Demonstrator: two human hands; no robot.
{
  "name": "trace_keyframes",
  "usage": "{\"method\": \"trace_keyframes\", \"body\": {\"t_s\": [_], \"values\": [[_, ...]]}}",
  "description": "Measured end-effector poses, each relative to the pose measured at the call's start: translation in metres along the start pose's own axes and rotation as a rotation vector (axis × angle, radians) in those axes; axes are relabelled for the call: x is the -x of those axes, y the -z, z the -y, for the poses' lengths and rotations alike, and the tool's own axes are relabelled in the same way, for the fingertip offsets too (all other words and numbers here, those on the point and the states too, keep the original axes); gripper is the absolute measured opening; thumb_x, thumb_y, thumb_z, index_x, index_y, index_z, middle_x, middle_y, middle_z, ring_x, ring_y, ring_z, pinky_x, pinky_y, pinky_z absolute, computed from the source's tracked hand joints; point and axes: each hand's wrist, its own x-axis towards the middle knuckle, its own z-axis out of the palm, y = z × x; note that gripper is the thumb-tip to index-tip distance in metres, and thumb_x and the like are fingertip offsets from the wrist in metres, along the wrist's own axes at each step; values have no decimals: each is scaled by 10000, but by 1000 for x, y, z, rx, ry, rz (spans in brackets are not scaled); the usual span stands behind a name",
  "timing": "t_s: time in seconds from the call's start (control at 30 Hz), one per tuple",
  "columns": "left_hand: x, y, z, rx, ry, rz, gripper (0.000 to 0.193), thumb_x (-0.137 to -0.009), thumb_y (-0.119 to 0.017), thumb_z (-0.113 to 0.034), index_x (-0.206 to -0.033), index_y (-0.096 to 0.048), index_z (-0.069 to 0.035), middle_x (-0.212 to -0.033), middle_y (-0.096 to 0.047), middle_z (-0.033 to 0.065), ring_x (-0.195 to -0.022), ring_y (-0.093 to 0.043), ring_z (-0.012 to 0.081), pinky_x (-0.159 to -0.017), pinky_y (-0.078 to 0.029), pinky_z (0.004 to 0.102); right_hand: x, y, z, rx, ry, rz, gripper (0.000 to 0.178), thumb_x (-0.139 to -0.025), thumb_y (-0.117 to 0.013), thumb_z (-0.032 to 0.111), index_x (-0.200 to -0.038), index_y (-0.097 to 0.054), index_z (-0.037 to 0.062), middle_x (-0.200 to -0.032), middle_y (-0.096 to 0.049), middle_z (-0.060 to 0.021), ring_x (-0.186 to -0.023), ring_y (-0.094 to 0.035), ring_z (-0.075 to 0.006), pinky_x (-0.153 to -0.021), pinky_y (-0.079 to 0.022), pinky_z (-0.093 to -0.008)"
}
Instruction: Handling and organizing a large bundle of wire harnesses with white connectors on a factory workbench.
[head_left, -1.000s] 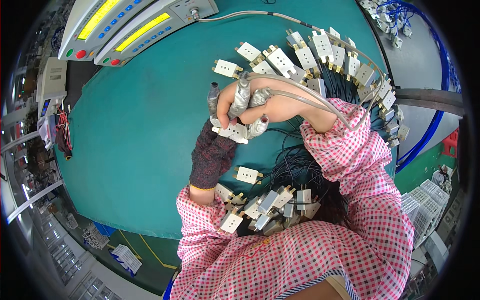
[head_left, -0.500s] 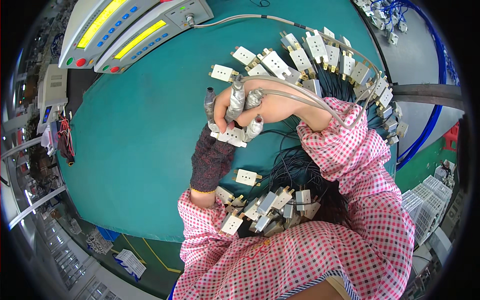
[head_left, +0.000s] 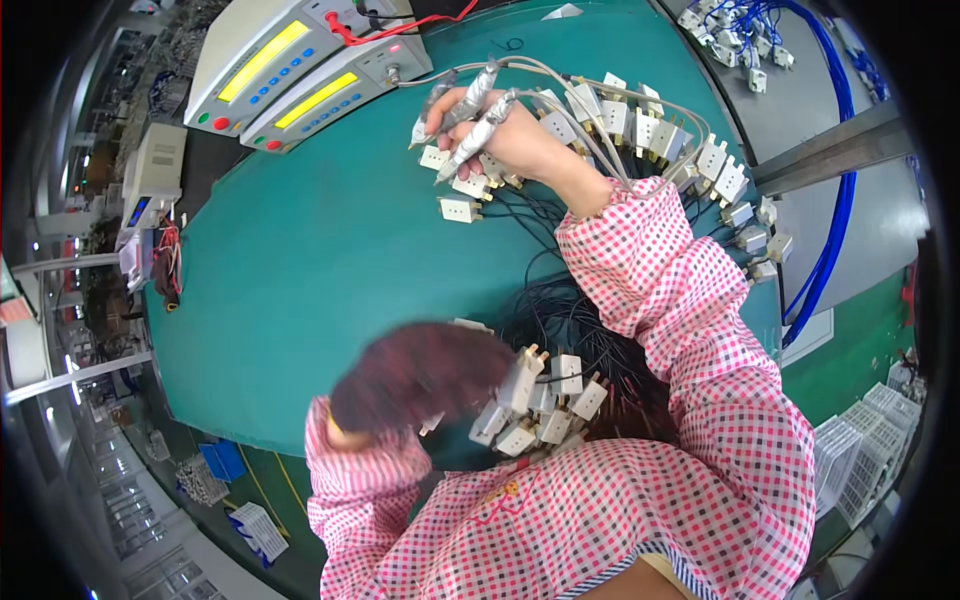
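My right hand [head_left: 505, 135] is closed around several test probes [head_left: 484, 88] wrapped in silver tape, with grey leads trailing from them. It hovers by the far group of white plug blocks with metal prongs, close above one block [head_left: 460, 209]. In a dark knitted glove, my left hand [head_left: 425, 375] is smeared by motion at the near pile of similar blocks [head_left: 515, 438]. Its fingers reach the edge of an upright white plug block [head_left: 523, 380]; whether they grip it is not clear. Black cords [head_left: 575, 320] run in a bundle between the two groups.
Two testers with yellow displays [head_left: 318, 100] stand at the far left of the green tabletop [head_left: 270, 270]. A grey cable links one to the probes. At the right are a metal bar [head_left: 825, 150], blue cables [head_left: 835, 240] and white wire racks [head_left: 870, 440].
My right hand has moved away toward the far blocks with the probes. My gloved left hand has dropped back to the near pile, away from the plug block the probes were on.
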Motion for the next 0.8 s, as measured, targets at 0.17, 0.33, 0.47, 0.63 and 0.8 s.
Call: {"method": "trace_keyframes", "body": {"t_s": [0.17,0.33,0.47,0.63,0.8], "values": [[-13,40,17,-1394,655,-579,417,-802,-674,-198,-1184,-558,-75,-1176,-585,105,-1049,-587,244,-865,-472,342,-5,0,-10,20,24,30,186,-798,-527,24,-954,-623,-8,-754,-589,-78,-554,-600,-132,-437,-468,-223],[-3,41,42,-1249,786,-621,413,-751,-714,-146,-1129,-559,-90,-1073,-580,94,-980,-578,246,-829,-472,348,-1,-2,-3,67,-22,15,176,-808,-520,12,-941,-635,8,-752,-579,-64,-548,-584,-116,-443,-456,-214],[9,44,53,-927,491,-724,401,-728,-742,-150,-1086,-574,-87,-1081,-581,86,-992,-580,205,-858,-462,318,0,1,0,94,-52,75,160,-815,-528,5,-936,-632,16,-765,-572,-50,-537,-559,-99,-452,-452,-206],[-11,41,48,-1304,502,-544,454,-697,-761,-115,-1106,-566,-82,-1131,-583,72,-1025,-575,200,-868,-462,306,-2,-1,-5,105,-107,108,158,-815,-546,26,-948,-631,23,-771,-572,-51,-569,-562,-86,-449,-452,-205],[12,53,51,-282,538,-978,481,-778,-745,-184,-1211,-535,-156,-1203,-577,91,-1039,-578,285,-942,-452,398,-4,7,-5,65,-161,182,190,-791,-560,29,-965,-635,29,-822,-600,-79,-600,-581,-124,-454,-475,-235]]}}
